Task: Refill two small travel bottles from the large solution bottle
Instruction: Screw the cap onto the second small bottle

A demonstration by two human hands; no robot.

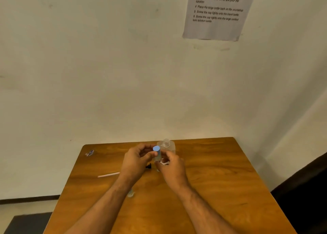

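Fingers of my left hand curl toward the blue cap of a small travel bottle, the thumb lying against the side just under the cap; my right hand grips the same bottle lower down, with a crumpled bit of white and red wrapper showing between its fingers; the bottle stands roughly upright between the two hands, raised above the wooden table; whether the cap is screwed tight I cannot tell. Just beyond my right hand, touching it in the view, stands the large solution bottle, clear, upright on the table, its neck open at the top. Below my left hand, close to the palm, a small black cap lies on the wood; out past my left wrist a thin pale straw-like tube lies flat, angled toward the wrist. Between my forearms, nearer my body, a small clear object sits on the table, too blurred to say whether it is the second travel bottle. Far off to the left of my left hand, near the table's back corner, lies a small blue and white scrap. High on the wall beyond my right hand hangs a printed instruction sheet.
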